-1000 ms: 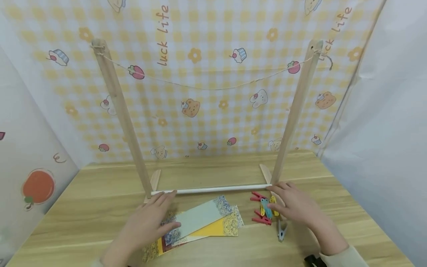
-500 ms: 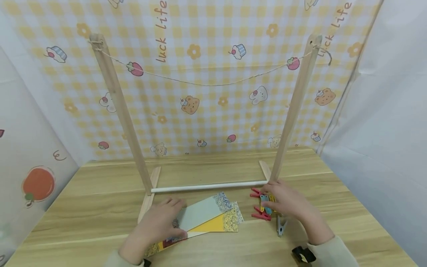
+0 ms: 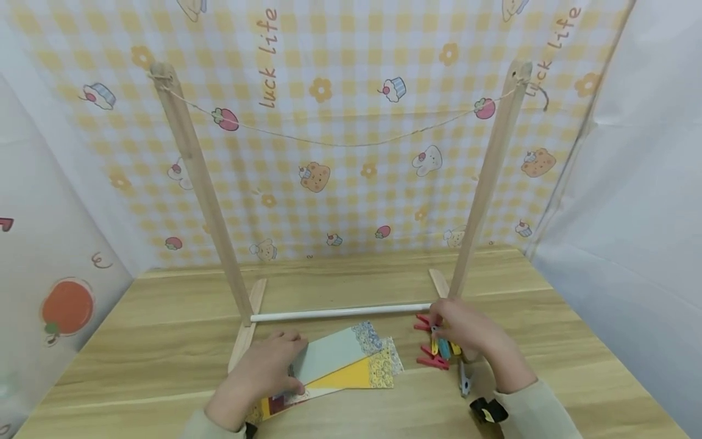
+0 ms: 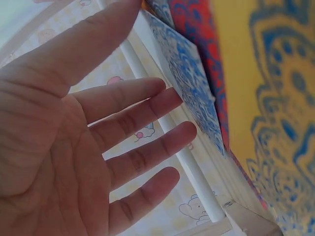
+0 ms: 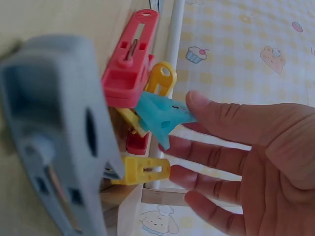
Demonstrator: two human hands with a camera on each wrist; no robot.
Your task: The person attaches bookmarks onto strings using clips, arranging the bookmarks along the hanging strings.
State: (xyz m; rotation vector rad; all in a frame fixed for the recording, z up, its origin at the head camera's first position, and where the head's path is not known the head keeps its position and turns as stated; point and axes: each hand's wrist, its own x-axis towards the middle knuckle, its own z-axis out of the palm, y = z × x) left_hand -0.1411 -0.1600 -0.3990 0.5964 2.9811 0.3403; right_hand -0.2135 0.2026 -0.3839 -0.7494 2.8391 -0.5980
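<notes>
The person's right hand [image 3: 468, 329] pinches a blue clothespin [image 5: 160, 115] between thumb and index finger, beside a red clothespin [image 5: 123, 73] and a yellow clothespin [image 5: 142, 170]. The left hand [image 3: 269, 366] is at the left end of a pale green card [image 3: 334, 353], which overlaps a yellow card [image 3: 356, 374] on the table [image 3: 406, 411]. Its fingers are spread apart, nearly straight; whether they touch the cards, I cannot tell.

The left grip [image 4: 74, 137] is just beside a blue-patterned card [image 4: 193, 81].
</notes>
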